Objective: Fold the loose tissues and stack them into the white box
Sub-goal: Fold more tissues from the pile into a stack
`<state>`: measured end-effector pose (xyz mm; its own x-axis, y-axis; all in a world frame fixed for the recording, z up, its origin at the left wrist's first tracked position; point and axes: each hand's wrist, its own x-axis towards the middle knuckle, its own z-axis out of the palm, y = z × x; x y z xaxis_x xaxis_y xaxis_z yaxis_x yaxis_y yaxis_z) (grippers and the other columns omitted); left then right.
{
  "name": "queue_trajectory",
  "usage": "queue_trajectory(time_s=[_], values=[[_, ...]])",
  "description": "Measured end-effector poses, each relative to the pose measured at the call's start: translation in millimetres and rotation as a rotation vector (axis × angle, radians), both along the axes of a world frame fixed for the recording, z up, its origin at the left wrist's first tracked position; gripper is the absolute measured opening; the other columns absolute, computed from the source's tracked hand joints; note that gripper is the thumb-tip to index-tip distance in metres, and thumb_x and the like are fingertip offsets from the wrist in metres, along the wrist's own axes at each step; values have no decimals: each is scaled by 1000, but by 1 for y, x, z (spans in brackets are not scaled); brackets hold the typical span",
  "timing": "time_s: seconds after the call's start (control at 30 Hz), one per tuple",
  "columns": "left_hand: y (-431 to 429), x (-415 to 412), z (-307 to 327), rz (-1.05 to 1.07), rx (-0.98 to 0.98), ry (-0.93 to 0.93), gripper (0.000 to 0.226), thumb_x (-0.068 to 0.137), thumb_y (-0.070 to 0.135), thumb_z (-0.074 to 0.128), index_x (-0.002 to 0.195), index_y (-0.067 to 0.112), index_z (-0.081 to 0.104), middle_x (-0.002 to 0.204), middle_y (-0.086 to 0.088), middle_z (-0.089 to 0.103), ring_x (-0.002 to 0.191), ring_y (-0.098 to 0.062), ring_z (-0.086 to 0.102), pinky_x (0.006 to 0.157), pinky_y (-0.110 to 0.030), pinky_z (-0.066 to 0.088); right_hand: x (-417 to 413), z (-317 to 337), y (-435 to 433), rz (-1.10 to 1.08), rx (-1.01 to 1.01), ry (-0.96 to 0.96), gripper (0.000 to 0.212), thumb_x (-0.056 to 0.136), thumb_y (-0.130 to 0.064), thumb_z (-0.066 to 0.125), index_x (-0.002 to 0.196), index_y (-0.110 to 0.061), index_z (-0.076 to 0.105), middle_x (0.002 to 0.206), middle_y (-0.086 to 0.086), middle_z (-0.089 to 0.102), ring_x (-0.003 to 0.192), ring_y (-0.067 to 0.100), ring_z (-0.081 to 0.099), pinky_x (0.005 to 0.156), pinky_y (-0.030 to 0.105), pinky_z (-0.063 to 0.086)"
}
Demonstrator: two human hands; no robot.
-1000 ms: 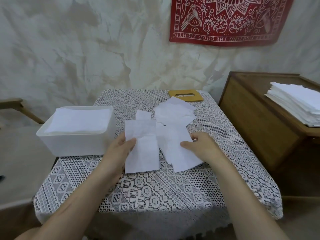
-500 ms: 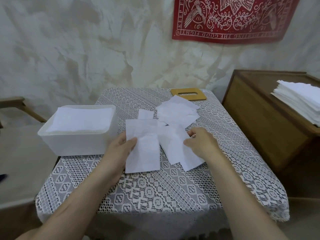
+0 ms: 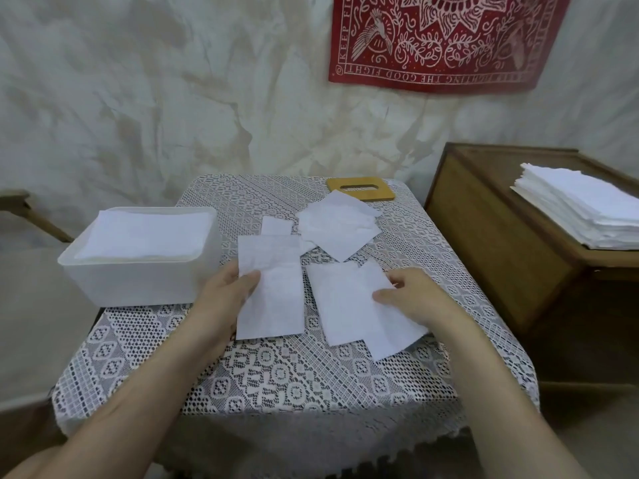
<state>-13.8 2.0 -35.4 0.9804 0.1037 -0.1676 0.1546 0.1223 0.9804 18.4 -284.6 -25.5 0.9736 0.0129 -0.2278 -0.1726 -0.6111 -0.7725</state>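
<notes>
On the table (image 3: 276,375) right of the box (image 3: 138,281), the left hand (image 3: 223,300) pinches the left tissue (image 3: 276,295), the right hand (image 3: 413,300) the right tissue (image 3: 342,305).

One wide-angle view, worn on the head, looking forward and down across the desk (image 3: 276,375) from its near edge, close in, facing the wall (image 3: 138,98).

Open-topped white box (image 3: 138,285), translucent, brimful with a flat stack of folded tissues (image 3: 145,233). Just right of the box, a long folded tissue (image 3: 273,299) lying flat, creased across its upper half, with a smaller strip (image 3: 275,225) peeking out behind its far end. Farther right of the box, two overlapping sheets (image 3: 345,305) fanned slightly apart, and behind them a loose pile (image 3: 337,229) lying askew.
</notes>
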Motion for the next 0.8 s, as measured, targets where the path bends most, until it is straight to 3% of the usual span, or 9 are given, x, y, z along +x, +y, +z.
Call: queue_trajectory(time_s=[0.13,0.23,0.3,0.43,0.5,0.57,0.67,0.8], values=[[-3,1,1,-2,-2,-3,23,108,16,50,120,27,67,107,4,80,99,-21,75,77,-42,59,0,5,4,-54,190,-59,9,96,-15,66,105,-17,70,95,2,74,81,21,72,61,30,53],[-2,3,-1,7,-2,6,23,108,17,51,123,25,66,109,1,80,98,-23,76,76,-42,59,5,6,16,-109,354,-89,11,96,-15,68,106,-16,70,98,2,76,81,20,72,64,30,55],[0,5,-3,15,4,11,23,107,18,52,123,25,67,110,1,79,97,-22,77,76,-41,59,9,3,26,-100,302,-73,10,95,-19,70,105,-17,70,101,2,75,85,20,71,70,33,56],[4,6,-3,6,13,3,23,108,17,51,119,25,68,110,0,80,97,-21,77,81,-42,58,12,-3,36,-42,-140,-93,18,93,-33,67,104,-19,66,99,-1,69,94,25,65,78,37,51],[6,6,-3,2,15,-4,23,108,16,50,119,23,68,112,-2,79,99,-24,77,83,-44,58,11,-2,37,-77,-249,-131,20,93,-34,67,101,-16,65,97,2,68,94,27,63,78,38,50],[7,5,-3,7,14,-6,22,108,16,50,119,23,68,111,-2,79,98,-24,77,80,-42,59,11,0,37,-85,-239,-116,22,93,-31,68,104,-13,64,101,4,67,96,28,63,81,40,50],[7,4,-1,5,10,-9,22,108,16,50,116,25,69,107,1,80,95,-21,77,77,-40,59,11,-1,37,-79,-205,-95,17,95,-29,69,105,-22,57,100,-1,60,98,26,58,77,36,44],[7,4,-1,10,1,-12,23,108,14,50,113,25,69,107,1,80,94,-21,76,79,-41,58,12,-1,36,-82,-95,-176,10,94,-27,68,89,-25,60,83,-7,57,84,22,57,62,31,37]])
